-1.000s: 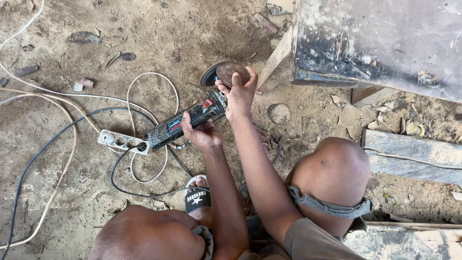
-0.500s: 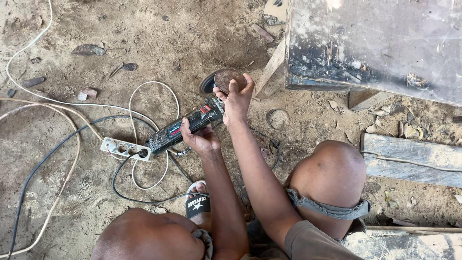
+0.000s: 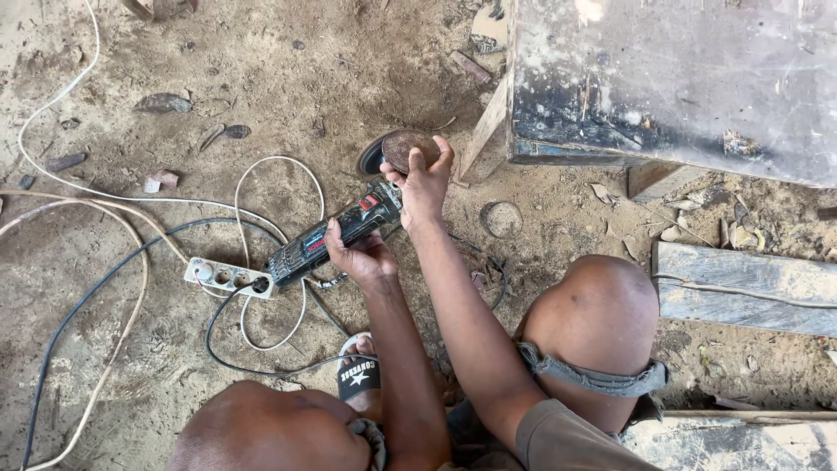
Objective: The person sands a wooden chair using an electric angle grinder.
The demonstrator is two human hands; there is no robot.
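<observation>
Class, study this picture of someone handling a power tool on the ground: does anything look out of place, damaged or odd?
Yes. The angle grinder lies on bare dirt, with the left hand on its body and the right hand on the worn disc. A white power strip sits in the dust among tangled cables, with a plug in it.

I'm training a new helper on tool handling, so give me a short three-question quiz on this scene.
1. True or false: the left hand grips the grinder body.
2. What does the right hand touch? A) the power strip B) the disc C) the plank
3. Fill in: the black cord runs into the white ____ on the ground.

Key: 1 true. 2 B. 3 power strip.
</observation>
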